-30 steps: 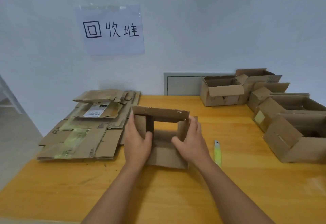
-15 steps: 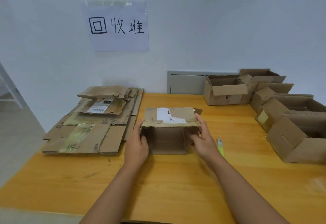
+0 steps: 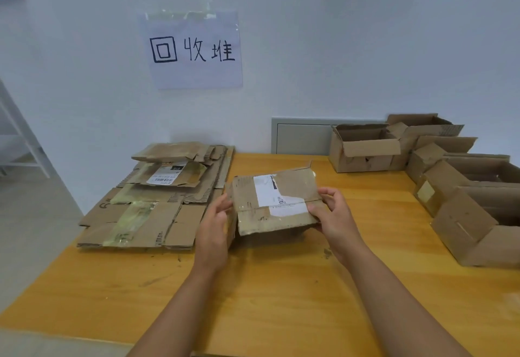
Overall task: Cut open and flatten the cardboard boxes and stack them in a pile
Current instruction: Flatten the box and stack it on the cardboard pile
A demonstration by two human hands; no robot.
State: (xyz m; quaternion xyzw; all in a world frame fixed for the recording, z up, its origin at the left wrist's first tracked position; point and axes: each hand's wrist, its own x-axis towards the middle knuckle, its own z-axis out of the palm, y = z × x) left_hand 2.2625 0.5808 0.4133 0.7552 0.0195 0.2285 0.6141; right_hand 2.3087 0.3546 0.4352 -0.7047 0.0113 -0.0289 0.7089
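I hold a small brown cardboard box [image 3: 274, 202] over the middle of the wooden table [image 3: 281, 300]. Its taped face, with a white label, is turned up toward me. My left hand [image 3: 215, 224] grips its left side, thumb on the top face. My right hand [image 3: 332, 213] pinches the right edge with curled fingers. A pile of flattened cardboard [image 3: 157, 196] lies on the table to the left, close to the box.
Several open cardboard boxes [image 3: 363, 147] stand along the back right and right side of the table, the nearest [image 3: 478, 227] at the right edge. A paper sign [image 3: 194, 50] hangs on the wall. A grey panel [image 3: 301, 137] sits behind the table.
The box has been turned over from open side facing me to taped, labelled face up. Both hands shifted to its side edges. The yellow-green knife seen earlier is now out of sight.
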